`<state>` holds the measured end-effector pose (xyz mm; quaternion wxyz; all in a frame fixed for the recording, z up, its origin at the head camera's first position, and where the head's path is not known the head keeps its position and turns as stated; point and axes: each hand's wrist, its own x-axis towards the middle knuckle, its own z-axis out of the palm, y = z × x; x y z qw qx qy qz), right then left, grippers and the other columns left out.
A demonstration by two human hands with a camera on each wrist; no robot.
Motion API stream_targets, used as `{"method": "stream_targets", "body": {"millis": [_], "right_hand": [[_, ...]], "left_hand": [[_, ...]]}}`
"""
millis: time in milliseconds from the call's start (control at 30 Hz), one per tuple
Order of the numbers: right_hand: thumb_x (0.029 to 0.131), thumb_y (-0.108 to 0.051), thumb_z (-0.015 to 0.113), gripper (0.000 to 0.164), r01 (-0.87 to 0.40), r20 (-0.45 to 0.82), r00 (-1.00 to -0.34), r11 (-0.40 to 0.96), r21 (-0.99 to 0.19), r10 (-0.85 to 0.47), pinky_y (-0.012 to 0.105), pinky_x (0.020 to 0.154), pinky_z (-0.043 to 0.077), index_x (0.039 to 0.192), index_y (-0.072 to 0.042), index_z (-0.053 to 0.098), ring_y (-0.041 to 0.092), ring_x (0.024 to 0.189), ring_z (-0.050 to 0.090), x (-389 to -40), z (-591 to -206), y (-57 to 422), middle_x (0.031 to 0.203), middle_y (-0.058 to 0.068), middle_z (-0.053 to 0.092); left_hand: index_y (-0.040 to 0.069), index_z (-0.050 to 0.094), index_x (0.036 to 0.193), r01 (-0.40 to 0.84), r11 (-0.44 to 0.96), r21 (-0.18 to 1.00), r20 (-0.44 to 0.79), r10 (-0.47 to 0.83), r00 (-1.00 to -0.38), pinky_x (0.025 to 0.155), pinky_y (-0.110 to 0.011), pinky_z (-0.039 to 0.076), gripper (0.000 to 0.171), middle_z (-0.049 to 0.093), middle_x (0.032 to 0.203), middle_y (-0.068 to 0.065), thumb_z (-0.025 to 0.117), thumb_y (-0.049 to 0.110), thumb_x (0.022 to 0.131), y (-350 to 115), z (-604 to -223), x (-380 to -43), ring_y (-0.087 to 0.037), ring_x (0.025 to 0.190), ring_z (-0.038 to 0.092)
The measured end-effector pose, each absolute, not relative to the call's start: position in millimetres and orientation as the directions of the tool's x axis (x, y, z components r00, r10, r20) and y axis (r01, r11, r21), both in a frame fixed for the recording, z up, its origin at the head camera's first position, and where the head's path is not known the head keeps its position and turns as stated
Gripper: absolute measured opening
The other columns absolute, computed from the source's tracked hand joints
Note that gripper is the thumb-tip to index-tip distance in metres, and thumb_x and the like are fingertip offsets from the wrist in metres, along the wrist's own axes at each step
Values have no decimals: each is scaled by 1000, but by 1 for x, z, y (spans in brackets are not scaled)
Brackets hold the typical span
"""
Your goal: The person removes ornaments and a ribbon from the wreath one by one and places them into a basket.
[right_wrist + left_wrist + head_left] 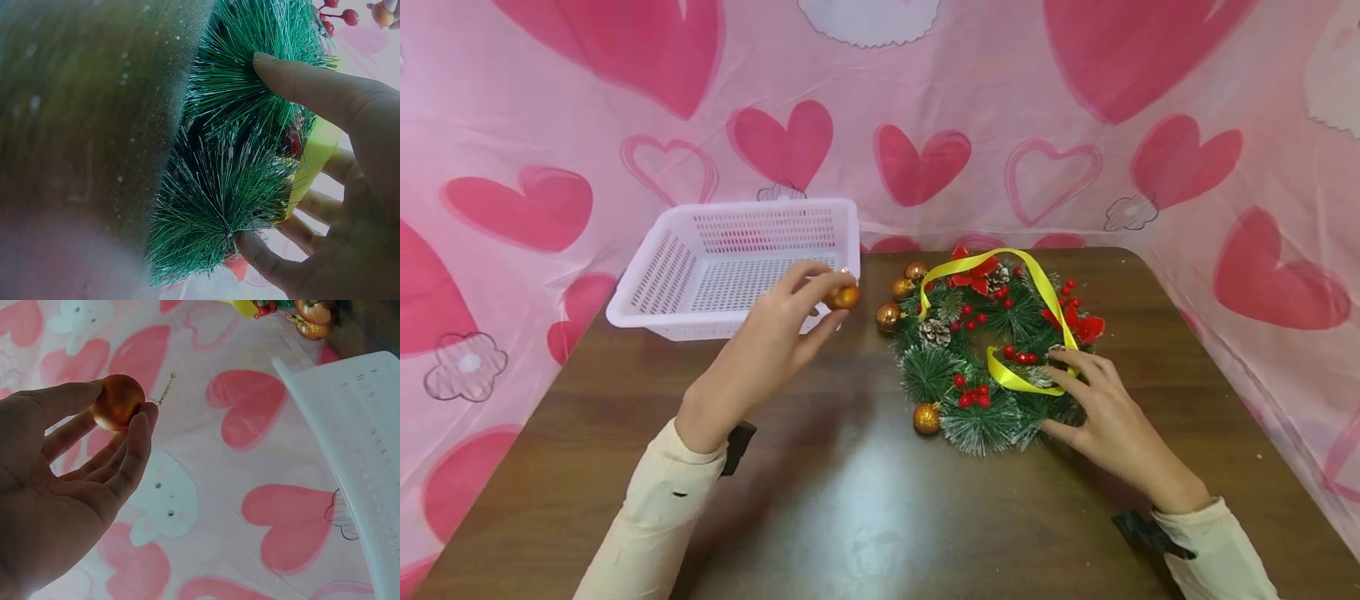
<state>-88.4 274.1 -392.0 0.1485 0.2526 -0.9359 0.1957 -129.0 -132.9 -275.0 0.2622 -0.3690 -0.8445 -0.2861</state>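
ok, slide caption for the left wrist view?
Left hand pinching a shiny orange ornament, pale basket along the frame's right side.

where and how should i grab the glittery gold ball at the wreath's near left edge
Probably pinch the glittery gold ball around its outer half, coming from the near left: it is round and juts out from the wreath there, while greenery crowds its far and right sides.
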Motion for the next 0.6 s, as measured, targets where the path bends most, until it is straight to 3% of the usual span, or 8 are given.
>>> {"method": "stream_targets", "body": {"millis": [600], "right_hand": [[62, -17, 93, 72, -542, 392, -819, 791, -285, -419, 64, 87, 43, 126, -3, 63, 41, 125, 37, -89, -393, 275, 140, 17, 47]], "left_hand": [[3, 66, 120, 678, 599, 426, 606, 367, -706, 72, -36, 56, 31, 61, 115, -11, 73, 11, 91, -149, -275, -163, -20, 96, 61]]}}
